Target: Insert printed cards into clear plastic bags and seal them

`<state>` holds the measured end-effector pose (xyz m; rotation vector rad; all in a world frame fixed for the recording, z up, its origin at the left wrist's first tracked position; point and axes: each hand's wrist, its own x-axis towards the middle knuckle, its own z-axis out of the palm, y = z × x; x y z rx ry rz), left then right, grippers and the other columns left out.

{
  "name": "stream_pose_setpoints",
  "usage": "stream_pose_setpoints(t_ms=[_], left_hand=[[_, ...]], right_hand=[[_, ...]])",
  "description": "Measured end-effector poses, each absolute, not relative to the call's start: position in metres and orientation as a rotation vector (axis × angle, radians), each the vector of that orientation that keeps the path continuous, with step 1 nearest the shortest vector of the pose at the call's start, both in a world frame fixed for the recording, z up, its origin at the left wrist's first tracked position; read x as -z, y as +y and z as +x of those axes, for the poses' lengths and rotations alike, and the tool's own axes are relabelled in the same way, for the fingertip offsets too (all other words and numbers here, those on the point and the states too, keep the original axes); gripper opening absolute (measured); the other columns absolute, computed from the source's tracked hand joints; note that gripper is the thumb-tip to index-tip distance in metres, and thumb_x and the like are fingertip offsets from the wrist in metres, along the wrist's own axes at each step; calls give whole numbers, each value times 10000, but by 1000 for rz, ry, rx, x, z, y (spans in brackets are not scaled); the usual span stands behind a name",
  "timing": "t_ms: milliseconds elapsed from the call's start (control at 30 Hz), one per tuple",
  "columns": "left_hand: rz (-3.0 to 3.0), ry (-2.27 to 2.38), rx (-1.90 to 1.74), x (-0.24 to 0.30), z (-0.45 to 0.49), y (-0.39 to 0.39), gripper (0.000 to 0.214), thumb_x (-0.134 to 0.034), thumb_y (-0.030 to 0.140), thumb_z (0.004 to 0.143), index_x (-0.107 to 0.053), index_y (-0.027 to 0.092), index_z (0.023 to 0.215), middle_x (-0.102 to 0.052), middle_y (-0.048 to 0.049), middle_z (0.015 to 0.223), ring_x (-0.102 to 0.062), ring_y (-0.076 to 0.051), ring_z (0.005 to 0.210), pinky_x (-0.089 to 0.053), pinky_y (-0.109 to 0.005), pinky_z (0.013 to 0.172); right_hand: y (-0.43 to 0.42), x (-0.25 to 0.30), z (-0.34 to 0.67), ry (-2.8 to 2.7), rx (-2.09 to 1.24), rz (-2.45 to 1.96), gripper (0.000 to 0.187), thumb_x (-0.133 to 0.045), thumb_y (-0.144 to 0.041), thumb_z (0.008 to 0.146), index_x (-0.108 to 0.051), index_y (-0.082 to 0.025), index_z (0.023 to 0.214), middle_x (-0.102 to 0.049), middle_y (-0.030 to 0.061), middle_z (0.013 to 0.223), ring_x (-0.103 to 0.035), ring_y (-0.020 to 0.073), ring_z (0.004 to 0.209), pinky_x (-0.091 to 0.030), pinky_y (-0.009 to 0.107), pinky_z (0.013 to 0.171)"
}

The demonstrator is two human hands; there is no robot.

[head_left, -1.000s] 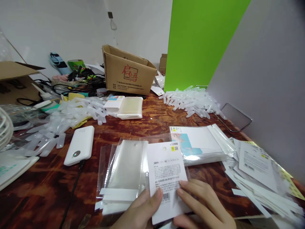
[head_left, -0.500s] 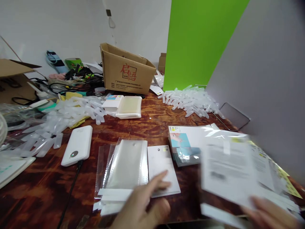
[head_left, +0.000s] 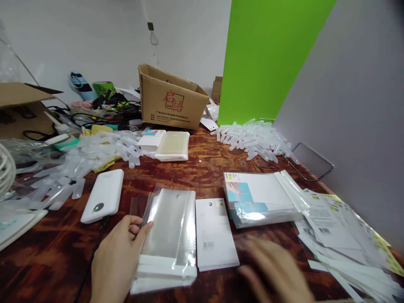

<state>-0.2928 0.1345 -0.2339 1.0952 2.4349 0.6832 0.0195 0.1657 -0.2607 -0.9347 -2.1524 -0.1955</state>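
Two hands apart | left hand (head_left: 118, 261) pinching the edge of a clear plastic bag (head_left: 167, 227), just left of the white barcode card (head_left: 214, 233) | right hand (head_left: 271, 269) blurred, right of card, grip unclear | card flat on counter (head_left: 202, 176)

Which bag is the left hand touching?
The top clear bag at the left hand, beside the white card; the others lie beneath it or stacked farther right.

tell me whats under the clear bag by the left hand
Under the clear plastic bag by the left hand, another bag edge shows, with white strips layered at the near end. The middle of the layers below is covered and can't be made out.
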Motion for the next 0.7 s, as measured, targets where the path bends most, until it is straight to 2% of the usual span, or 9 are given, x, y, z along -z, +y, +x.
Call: stream_pose_setpoints(t_ms=[67, 133, 233, 333, 433, 500, 567, 700], left_hand=[[1134, 2456, -788, 236, -294, 134, 175, -585, 429, 799, -536, 263, 770, -596, -41, 753, -555, -256, 688, -359, -345, 657], [1095, 2433, -880, 238, -298, 132, 154, -626, 394, 770, -568, 253, 790, -565, -13, 706, -532, -223, 647, -379, -334, 670], [879, 2194, -1096, 239, -304, 128, 170, -654, 396, 780, -587, 247, 825, -581, 12, 708, -562, -197, 693, -432, -295, 682], [521, 1705, -1354, 229, -298, 126, 166, -591, 326, 866, -490, 237, 768, -685, 9, 930, -645, -198, 854, -530, -308, 753], [197, 1377, -1420, 212, -281, 129, 178, -485, 229, 931, -422, 219, 765, -711, -55, 1162, -690, -258, 1019, -571, -441, 870], [128, 1305, -1474, 203, -270, 134, 134, -468, 147, 931, -439, 220, 823, -723, -95, 1168, -687, -271, 1072, -566, -460, 908], [134, 1272, -1540, 199, -263, 139, 117, -489, 113, 922, -503, 228, 944, -714, -93, 1198, -667, -259, 1121, -568, -440, 927], [168, 1267, -1605, 201, -260, 144, 258, -533, 182, 920, -580, 218, 1171, -656, -91, 1298, -620, -256, 1192, -595, -388, 905]], right_hand=[[165, 258, -19, -2332, 332, -863, 390, -480, -430, 967, -663, -145, 1160, -701, 90, 1180, -689, 225, 1018, -571, 313, 796], [169, 256, -36, -2446, 403, -833, 447, -382, -439, 1002, -658, -130, 1169, -688, 75, 1214, -681, 210, 1049, -573, 307, 800], [171, 259, -32, -2480, 400, -735, 334, -424, -342, 1004, -675, -168, 1141, -716, 26, 1160, -692, 167, 1023, -558, 270, 875], [163, 267, -20, -2357, 358, -702, 338, -373, -237, 1014, -696, -150, 1068, -736, 61, 1096, -689, 173, 1048, -535, 277, 952], [154, 273, -17, -2062, 350, -762, 367, -342, -220, 1012, -696, -124, 1022, -756, 91, 989, -702, 180, 1023, -541, 272, 960], [152, 272, -21, -1969, 373, -751, 336, -374, -195, 1001, -704, -153, 962, -766, 61, 905, -727, 164, 940, -556, 249, 934], [154, 267, -27, -2022, 389, -731, 355, -378, -157, 996, -710, -175, 873, -770, 29, 851, -744, 152, 843, -570, 245, 903], [156, 259, -31, -2292, 391, -669, 369, -404, -172, 999, -729, -192, 825, -773, -2, 868, -750, 151, 780, -596, 215, 801]])
